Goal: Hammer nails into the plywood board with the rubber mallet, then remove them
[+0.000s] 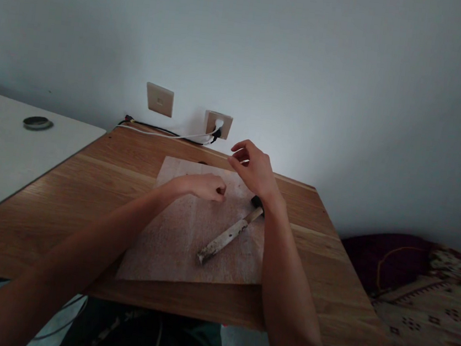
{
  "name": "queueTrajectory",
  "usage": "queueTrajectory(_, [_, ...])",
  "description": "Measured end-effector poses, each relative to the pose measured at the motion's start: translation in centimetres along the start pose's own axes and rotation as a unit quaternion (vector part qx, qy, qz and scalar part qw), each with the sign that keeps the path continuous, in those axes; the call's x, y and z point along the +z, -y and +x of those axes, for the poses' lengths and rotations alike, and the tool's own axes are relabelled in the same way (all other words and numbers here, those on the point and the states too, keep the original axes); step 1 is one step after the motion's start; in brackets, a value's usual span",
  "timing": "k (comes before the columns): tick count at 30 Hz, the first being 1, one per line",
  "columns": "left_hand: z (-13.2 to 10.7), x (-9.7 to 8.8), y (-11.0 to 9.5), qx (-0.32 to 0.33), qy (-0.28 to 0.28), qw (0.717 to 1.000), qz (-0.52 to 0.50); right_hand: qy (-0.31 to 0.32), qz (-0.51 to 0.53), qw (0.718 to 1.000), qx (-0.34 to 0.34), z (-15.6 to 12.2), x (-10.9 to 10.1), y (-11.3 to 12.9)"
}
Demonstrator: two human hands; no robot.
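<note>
A square board (172, 244) lies on a wooden table (100, 180). On the board rests a hammer (227, 234) with a worn pale handle; its dark head is partly hidden behind my right wrist. My left hand (206, 187) rests on the board with its fingers curled into a fist; what it holds, if anything, is too small to make out. My right hand (251, 167) hovers just above and behind the left one, fingers bent, thumb and forefinger pinched on a thin pale object that may be a nail.
A white table (3, 152) stands to the left with a round dark lid (37, 123) on it. Two wall plates (159, 99) sit behind the table, one a socket (218, 125) with white and black cables plugged in. A patterned cloth (427, 306) lies to the right.
</note>
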State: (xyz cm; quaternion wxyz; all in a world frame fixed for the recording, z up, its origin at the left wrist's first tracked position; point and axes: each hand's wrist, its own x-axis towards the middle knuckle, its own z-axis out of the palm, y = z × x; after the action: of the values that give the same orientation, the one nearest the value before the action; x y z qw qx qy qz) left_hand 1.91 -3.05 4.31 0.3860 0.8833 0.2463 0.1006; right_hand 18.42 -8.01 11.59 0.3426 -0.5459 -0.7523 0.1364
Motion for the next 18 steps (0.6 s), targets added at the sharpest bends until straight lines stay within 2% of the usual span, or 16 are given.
queueTrajectory(6, [-0.7,-0.2,-0.3,0.009,0.044,0.998,0.040,0.012,0.003,1.000,-0.001,0.0,0.1,0.1])
queueTrajectory(10, [-0.7,0.3,-0.7,0.030,0.048,0.997,0.052,0.013,0.003,1.000,-0.009,0.0,0.1,0.0])
queueTrajectory(18, [-0.3,1.1,-1.2,0.069,0.051,0.981,0.174,0.017,0.010,0.999,-0.025,0.1,0.4,-0.6])
